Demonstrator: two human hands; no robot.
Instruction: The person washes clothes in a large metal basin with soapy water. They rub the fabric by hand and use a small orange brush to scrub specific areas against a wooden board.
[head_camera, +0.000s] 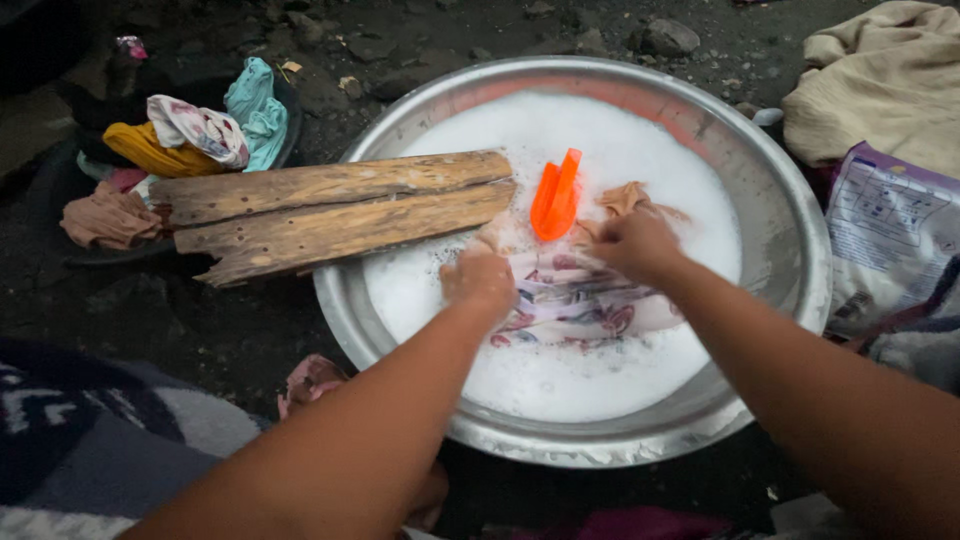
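From the head camera, both hands are down in a wide metal basin (790, 215) full of white suds. The left hand (480, 280) is closed in a fist on the near-left end of a patterned cloth (580, 305), and the right hand (635, 243) is closed on the cloth's far-right part, knuckles up. The cloth lies between and just below the two hands, half sunk in foam, so its full outline is hidden.

Its long axis appears to run roughly from the left hand toward the right forearm, across the basin from left to right, with the striped, reddish-printed part trailing to the right of the left hand. A tan fold shows just beyond the right hand.

An orange plastic piece (556, 196) stands in the foam directly beyond the hands, close to the right knuckles; a hard push forward could likely knock it over or under the suds. A split wooden plank (330, 210) rests on the basin rim to the left of the left hand, its far end out over the ground. It looks loosely seated, so a nudge from the left forearm could tip it off. Vigorous rubbing near the rim may slop suds onto the dark ground and onto the printed pouch (885, 235) right of the right arm.
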